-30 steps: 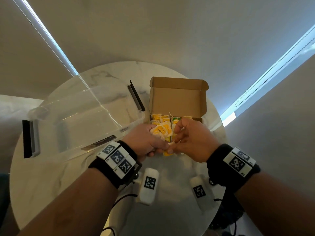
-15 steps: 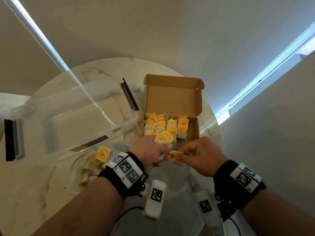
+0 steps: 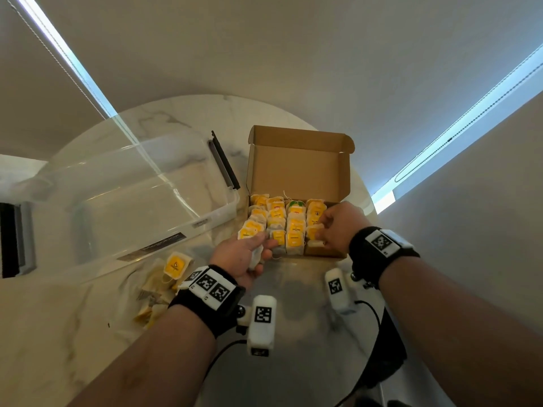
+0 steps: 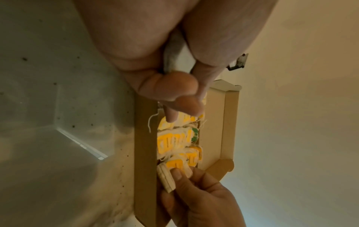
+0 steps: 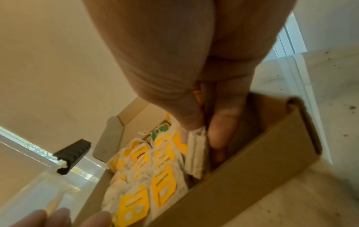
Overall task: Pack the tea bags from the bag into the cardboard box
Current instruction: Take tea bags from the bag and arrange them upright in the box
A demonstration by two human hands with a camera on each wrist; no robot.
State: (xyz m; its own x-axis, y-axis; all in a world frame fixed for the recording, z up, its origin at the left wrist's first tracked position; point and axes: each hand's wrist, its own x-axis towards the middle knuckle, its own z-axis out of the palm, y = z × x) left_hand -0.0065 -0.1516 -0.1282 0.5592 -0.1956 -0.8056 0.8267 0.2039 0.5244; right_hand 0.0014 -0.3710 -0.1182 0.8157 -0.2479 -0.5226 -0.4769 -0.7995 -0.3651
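The open cardboard box [image 3: 296, 168] stands mid-table with rows of yellow-tagged tea bags [image 3: 277, 214] inside. My left hand [image 3: 258, 248] is at the box's front-left corner and grips a small stack of tea bags [image 3: 249, 230]. My right hand [image 3: 323, 230] reaches into the right column and pinches a white tea bag [image 5: 196, 153] upright against the box wall [image 5: 242, 165]. The left wrist view shows the same pinched tea bag [image 4: 167, 179] at the box's near end. More tea bags lie in a clear plastic bag [image 3: 164, 286] on the table at the left.
A large clear plastic bin [image 3: 117, 201] with black latches lies left of the box. The round marble table [image 3: 58, 333] ends close behind and right of the box. Window blinds with bead chains hang beyond.
My right hand has left the left hand's stack and moved right and forward into the box's right column with one tea bag. The left hand keeps its stack at the front-left corner.
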